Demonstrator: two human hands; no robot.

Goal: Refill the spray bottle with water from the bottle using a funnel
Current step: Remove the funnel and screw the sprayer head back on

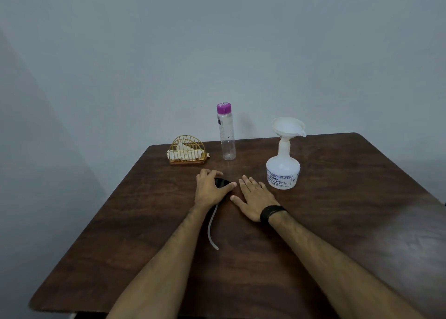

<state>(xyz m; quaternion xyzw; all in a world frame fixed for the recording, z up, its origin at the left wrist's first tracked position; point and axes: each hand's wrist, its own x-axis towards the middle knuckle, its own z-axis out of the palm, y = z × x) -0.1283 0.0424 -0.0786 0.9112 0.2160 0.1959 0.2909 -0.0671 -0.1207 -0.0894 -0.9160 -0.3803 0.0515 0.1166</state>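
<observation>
1. The left hand (210, 189) is curling over the black sprayer head (220, 182) on the table (350, 222), fingers and thumb wrapping it, so it's gripping that thing.
2. The head's thin white tube (212, 229) is trailing out from under the left wrist toward 6 o'clock, its long axis running roughly 12 to 6 with a slight curve at the end.
3. The right hand (255, 199) is lying flat on the table just beside the left, fingers straight and slightly spread, pointing toward 11 o'clock and holding nothing. A black band (271, 213) is sitting on its wrist.
4. The spray bottle (282, 171) is standing upright at 2 o'clock from the right hand, close by but apart.
5. The white funnel (288, 127) is sitting in its neck, mouth facing up.
6. The clear bottle (225, 135) with the purple cap is standing upright at 12 o'clock from the hands, cap on, looking pretty much empty.
7. A gold wire holder (187, 151) with white napkins is sitting at 11 o'clock, near the bottle.
</observation>
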